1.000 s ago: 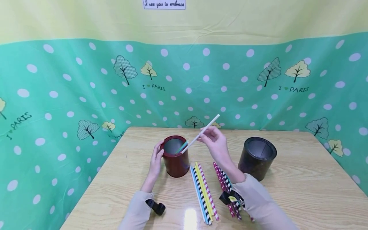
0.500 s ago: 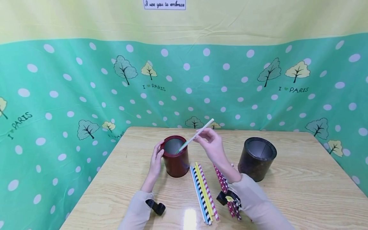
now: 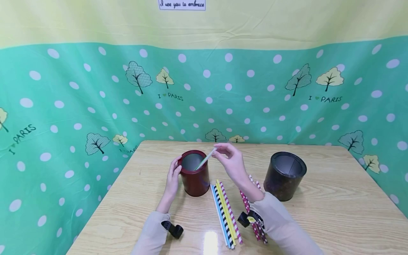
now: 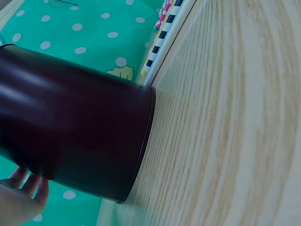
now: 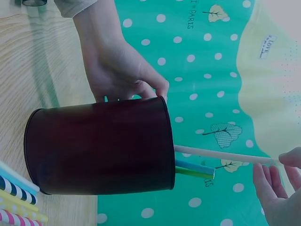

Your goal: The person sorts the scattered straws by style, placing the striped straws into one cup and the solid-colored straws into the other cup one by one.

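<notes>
The dark red can stands upright on the bench. On its left side is the left hand, its fingers curled round the rim and wall, holding it. Above and to the right of the can is the right hand, with thumb and fingers pinching the upper end of a white straw. That straw slants down to the left, its lower part inside the can's mouth. In the right wrist view, a blue straw and a green straw poke out of the can close beside the white one.

Just to the right of the can's base and nearer the person lies a row: a light blue straw, a black-and-white straw, yellow straws and a pink-and-white straw. Farther right of the can, dotted pink straws lie partly hidden under the right forearm. A black can stands well apart on the red can's right. Behind it hangs a green dotted cloth.
</notes>
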The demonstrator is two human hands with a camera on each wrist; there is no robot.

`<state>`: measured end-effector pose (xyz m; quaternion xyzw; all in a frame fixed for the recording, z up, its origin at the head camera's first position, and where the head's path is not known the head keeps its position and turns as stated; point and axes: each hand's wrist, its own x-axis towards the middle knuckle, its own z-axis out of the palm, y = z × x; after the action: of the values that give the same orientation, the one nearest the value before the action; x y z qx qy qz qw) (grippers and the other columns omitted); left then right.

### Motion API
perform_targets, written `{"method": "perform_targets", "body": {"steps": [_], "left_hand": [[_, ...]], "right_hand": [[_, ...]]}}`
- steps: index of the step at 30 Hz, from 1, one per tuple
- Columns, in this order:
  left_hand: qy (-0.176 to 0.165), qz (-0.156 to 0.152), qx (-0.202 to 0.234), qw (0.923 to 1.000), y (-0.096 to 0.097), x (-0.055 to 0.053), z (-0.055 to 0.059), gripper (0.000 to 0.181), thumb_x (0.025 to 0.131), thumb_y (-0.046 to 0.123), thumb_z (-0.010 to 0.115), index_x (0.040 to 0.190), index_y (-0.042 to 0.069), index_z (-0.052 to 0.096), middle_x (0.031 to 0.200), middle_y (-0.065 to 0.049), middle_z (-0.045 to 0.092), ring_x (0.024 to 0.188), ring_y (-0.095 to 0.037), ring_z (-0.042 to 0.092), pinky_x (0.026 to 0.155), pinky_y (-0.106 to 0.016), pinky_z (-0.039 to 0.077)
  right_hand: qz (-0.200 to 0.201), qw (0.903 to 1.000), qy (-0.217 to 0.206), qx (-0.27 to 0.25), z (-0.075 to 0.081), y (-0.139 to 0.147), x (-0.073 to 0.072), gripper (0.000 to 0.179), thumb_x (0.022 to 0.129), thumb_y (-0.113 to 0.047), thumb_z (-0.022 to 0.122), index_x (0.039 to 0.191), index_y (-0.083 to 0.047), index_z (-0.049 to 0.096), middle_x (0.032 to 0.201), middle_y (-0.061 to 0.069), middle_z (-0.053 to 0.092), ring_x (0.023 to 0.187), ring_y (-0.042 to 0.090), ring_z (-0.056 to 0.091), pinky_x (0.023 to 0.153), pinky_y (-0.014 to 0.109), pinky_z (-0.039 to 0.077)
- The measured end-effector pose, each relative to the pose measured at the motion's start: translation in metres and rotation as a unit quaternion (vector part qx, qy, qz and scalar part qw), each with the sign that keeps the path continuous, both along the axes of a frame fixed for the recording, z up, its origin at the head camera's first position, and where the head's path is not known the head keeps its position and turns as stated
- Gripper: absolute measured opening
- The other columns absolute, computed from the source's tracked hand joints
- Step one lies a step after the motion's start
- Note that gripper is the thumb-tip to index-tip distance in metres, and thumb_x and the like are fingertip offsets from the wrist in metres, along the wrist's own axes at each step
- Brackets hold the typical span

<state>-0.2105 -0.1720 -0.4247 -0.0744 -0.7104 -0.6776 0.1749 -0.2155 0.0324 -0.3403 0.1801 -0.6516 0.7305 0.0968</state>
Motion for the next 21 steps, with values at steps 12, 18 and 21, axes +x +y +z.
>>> {"method": "perform_targets", "body": {"steps": [12,18,21], "left_hand": [[-0.001,0.0,0.005,1.0,0.0,-0.002,0.001,0.038,0.092,0.003,0.034,0.129,-0.003,0.036,0.121,-0.029,0.044,0.111,-0.035,0.038,0.085,-0.018,0.032],[0.0,0.004,0.004,1.0,0.0,-0.001,0.001,0.038,0.091,0.003,0.035,0.128,-0.003,0.036,0.121,-0.029,0.044,0.11,-0.036,0.038,0.083,-0.018,0.032],[0.0,0.003,0.006,1.0,0.0,-0.002,0.001,0.038,0.091,0.003,0.035,0.128,-0.003,0.037,0.122,-0.028,0.044,0.111,-0.035,0.038,0.084,-0.018,0.032]], "right_hand": [[-0.009,0.9961,-0.054,0.069,-0.017,0.016,0.0,0.024,0.08,0.002,0.06,0.103,0.007,0.057,0.096,0.021,0.059,0.08,0.015,0.06,0.076,0.025,0.048],[0.003,0.9841,-0.099,0.148,-0.036,0.025,0.0,0.024,0.081,-0.004,0.06,0.104,0.003,0.058,0.093,0.014,0.061,0.083,0.019,0.06,0.075,0.026,0.048],[0.007,0.9803,-0.101,0.17,-0.044,0.028,-0.001,0.025,0.08,-0.005,0.061,0.104,0.001,0.059,0.093,0.011,0.061,0.082,0.018,0.059,0.075,0.026,0.048]]}}
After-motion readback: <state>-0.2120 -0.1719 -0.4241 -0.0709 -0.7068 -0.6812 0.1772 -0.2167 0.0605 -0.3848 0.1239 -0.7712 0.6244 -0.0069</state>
